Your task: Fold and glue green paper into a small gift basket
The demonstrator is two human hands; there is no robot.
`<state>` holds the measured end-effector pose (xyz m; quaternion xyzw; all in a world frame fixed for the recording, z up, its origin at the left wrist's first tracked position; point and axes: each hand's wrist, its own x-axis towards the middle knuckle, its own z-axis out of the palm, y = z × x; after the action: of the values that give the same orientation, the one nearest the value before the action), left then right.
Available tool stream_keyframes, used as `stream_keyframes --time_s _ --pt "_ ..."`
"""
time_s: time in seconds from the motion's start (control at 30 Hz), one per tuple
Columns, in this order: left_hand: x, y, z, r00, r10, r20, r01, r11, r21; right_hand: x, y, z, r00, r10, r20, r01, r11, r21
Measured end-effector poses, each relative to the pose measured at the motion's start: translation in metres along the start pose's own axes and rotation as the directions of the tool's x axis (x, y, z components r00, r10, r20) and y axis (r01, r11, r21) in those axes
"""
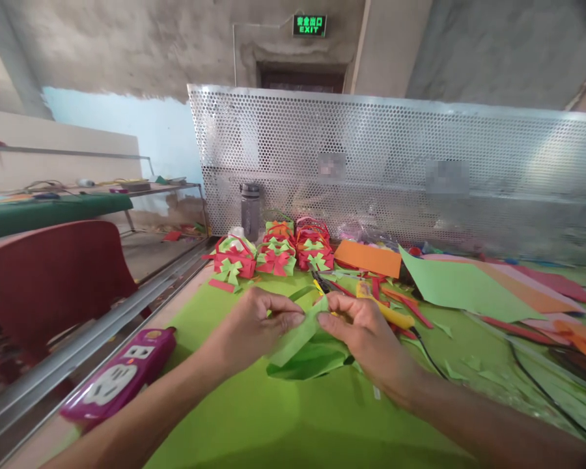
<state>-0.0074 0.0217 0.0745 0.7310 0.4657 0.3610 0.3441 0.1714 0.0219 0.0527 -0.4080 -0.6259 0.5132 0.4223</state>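
Over the middle of the green table my left hand (268, 319) and my right hand (359, 322) face each other, each with thumb and fingers pinched. Between them is a folded, looped piece of green paper (297, 335); both hands grip its upper part. Its lower loop (312, 365) hangs just above the tabletop. Some of its folds are hidden behind my fingers. A yellow glue gun (390, 314) with a black cord lies just beyond my right hand. Near it, dark-bladed scissors (325, 281) are partly covered by the fingers.
Small red and green paper baskets with bows (275, 257) stand at the back, before a grey bottle (250, 212). Orange card (368, 258), green sheets (463, 286) and scraps lie right. A purple power strip (122, 374) lies left. A perforated metal screen (371, 150) closes the back.
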Motion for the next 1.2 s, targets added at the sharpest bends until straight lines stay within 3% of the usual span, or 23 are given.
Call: stream_keyframes --time_s 0.17,0.43,0.67,0.77,0.83,0.9,1.03,1.1,1.2 --pt "-0.002 -0.002 0.006 1.000 0.014 -0.028 -0.011 0.994 0.107 0.000 0.002 0.000 1.000 0.004 0.003 -0.004 1.000 -0.003" --pt "-0.008 0.001 0.014 0.968 0.223 -0.115 -0.149 0.880 0.451 -0.001 0.001 0.001 1.000 -0.012 -0.017 0.012 1.000 0.009" --pt "-0.006 -0.003 0.014 0.976 0.207 -0.062 -0.165 0.898 0.408 0.002 0.007 0.001 0.999 0.024 0.031 -0.022 0.998 -0.066" --pt "-0.006 -0.002 0.013 0.967 0.255 -0.019 -0.211 0.835 0.509 0.005 0.008 -0.006 0.995 -0.094 -0.015 0.089 0.970 -0.228" --pt "-0.006 -0.002 0.012 0.959 0.283 0.026 -0.243 0.772 0.588 0.005 0.006 -0.009 0.957 -0.287 -0.038 0.247 0.880 -0.406" --pt "-0.007 -0.003 0.012 0.950 0.304 0.066 -0.271 0.704 0.656 0.003 0.003 -0.010 0.898 -0.440 0.028 0.367 0.712 -0.598" --pt "-0.009 -0.005 0.015 0.926 0.356 0.124 -0.326 0.593 0.736 -0.001 0.005 -0.005 0.814 -0.542 0.209 0.448 0.358 -0.819" --pt "-0.010 -0.007 0.017 0.906 0.399 0.139 -0.361 0.560 0.746 -0.002 0.008 -0.002 0.802 -0.545 0.244 0.449 0.281 -0.848" --pt "-0.010 -0.009 0.020 0.891 0.429 0.149 -0.386 0.543 0.746 -0.001 0.010 0.000 0.799 -0.541 0.261 0.452 0.255 -0.855"
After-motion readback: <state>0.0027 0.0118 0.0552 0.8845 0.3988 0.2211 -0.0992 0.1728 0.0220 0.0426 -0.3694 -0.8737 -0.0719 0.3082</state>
